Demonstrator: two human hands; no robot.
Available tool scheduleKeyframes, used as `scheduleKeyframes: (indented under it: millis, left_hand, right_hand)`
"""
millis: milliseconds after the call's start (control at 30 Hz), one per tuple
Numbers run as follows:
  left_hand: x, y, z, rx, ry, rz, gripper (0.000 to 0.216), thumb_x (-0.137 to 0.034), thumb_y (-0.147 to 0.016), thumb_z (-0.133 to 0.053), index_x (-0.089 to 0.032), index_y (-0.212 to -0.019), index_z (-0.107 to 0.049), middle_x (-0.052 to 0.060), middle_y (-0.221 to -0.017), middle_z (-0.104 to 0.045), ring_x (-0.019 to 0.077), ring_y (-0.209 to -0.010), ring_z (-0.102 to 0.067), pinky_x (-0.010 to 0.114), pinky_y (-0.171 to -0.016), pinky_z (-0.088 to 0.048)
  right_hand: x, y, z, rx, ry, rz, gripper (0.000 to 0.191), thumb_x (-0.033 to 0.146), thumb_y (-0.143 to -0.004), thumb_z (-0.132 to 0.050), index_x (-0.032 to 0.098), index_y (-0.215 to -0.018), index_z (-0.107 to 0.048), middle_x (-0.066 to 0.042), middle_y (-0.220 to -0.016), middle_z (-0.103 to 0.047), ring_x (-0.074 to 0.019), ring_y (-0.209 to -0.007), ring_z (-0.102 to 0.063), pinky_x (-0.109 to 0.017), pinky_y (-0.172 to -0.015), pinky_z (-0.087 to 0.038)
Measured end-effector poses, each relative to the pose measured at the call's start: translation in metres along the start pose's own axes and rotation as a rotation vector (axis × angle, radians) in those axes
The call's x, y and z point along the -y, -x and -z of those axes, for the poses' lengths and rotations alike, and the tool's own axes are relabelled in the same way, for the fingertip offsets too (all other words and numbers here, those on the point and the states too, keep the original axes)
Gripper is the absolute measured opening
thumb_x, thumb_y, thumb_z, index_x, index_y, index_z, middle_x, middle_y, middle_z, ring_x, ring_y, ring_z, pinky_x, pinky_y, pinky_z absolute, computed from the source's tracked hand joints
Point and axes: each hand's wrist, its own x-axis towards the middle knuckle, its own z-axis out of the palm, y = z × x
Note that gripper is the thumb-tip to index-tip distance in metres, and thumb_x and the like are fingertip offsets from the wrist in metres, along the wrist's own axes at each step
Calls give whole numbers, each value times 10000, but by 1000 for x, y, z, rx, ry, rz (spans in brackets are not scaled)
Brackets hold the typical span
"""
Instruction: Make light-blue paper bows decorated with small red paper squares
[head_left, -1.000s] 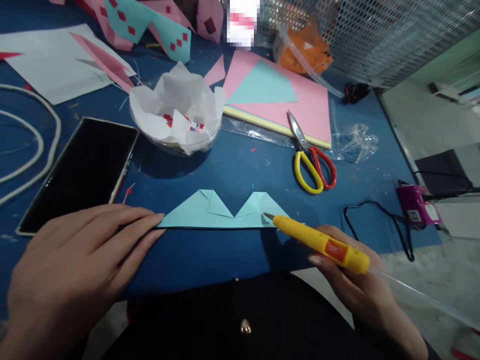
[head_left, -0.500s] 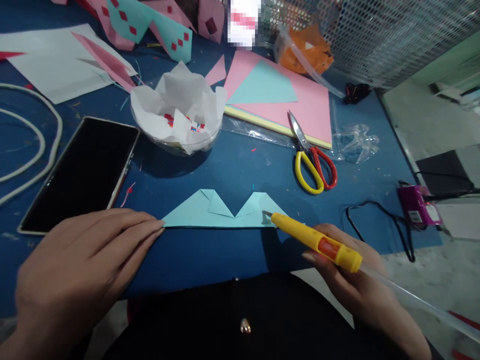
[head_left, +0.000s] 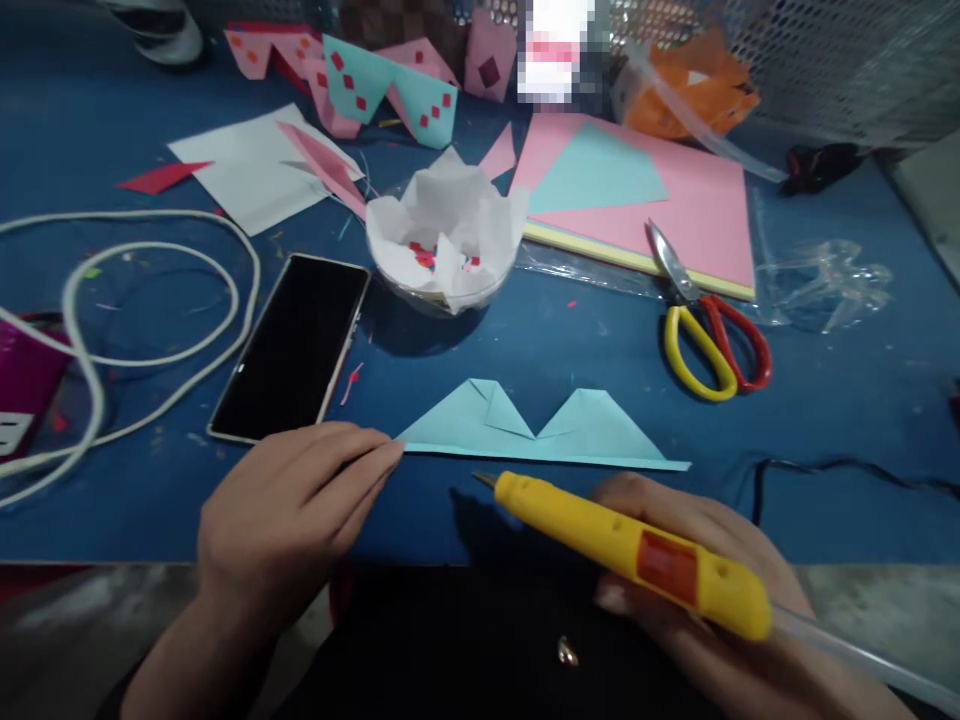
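Observation:
A folded light blue paper [head_left: 600, 430] with two peaks and a notch lies flat on the blue table, a narrow strip showing along its near edge. At its left tip, the closed fingers of my left hand [head_left: 304, 500] hold the paper. My right hand [head_left: 697, 540] is wrapped round a yellow glue gun [head_left: 585, 525] with a red button. Its metal tip points left, just in front of the paper's near edge, and a clear glue stick [head_left: 847, 645] runs out of its back. Part of my right hand is hidden behind the gun.
Behind the paper stand a clear bowl [head_left: 450, 290] lined with white paper, holding red scraps, and scissors [head_left: 701, 340] beside a pink paper stack [head_left: 705, 220]. A phone [head_left: 296, 345] and white cable [head_left: 247, 270] lie left; decorated paper shapes [head_left: 390, 90] stand behind.
The glue gun has moved from over the paper's right side toward me and left. A narrow strip along the paper's near edge now shows. The camera view has shifted left.

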Motion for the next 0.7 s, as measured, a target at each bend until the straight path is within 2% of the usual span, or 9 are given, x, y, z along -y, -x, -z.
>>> scheduleKeyframes:
  millis: [67,133,200,367,533,700]
  left_hand:
    - [-2,1,2,-16,5,7,203,-134,-878,-652,-194,-1060,-718,70,-978,-786,265,-888,-733,375,-727,-565]
    - [-7,-1,5,-69,1,109,163,-102,-885,-635,-189,-989,-726,60,-926,-794,262,-865,-739,375,-712,-554]
    - [-12,-4,7,-98,23,147,149,-94,-890,-632,-184,-953,-732,53,-916,-800,247,-859,-744,361,-727,-553]
    - [-14,-2,8,-62,39,122,176,-92,-917,-588,-171,-990,-728,41,-978,-803,226,-898,-748,342,-791,-558]
    - [-14,4,4,-26,5,92,238,-49,-927,-539,-176,-1042,-704,22,-1016,-799,224,-930,-743,356,-792,-537]
    - [-16,4,2,-11,33,112,213,-89,-929,-552,-175,-1047,-707,20,-1021,-795,223,-949,-731,364,-799,-517]
  right_hand:
    - [6,-11,-11,21,25,2,265,462,-956,-510,247,-803,-532,24,-640,-632,-132,-486,-602,-238,-443,-439]
    - [7,-15,-21,29,33,5,206,416,-953,-525,241,-845,-533,32,-656,-628,-124,-501,-599,-230,-461,-433]
    - [7,-17,-29,29,28,18,182,399,-957,-523,238,-871,-523,33,-679,-622,-117,-523,-593,-221,-476,-421]
    - [7,-19,-40,29,35,75,200,419,-974,-508,240,-885,-501,37,-691,-593,-104,-531,-569,-213,-485,-396]
    - [12,-26,-45,18,95,97,236,439,-987,-485,239,-861,-486,44,-657,-550,-101,-497,-526,-223,-475,-375]
    - [14,-27,-46,43,130,112,221,417,-978,-509,240,-848,-482,42,-662,-557,-97,-493,-520,-218,-473,-382]
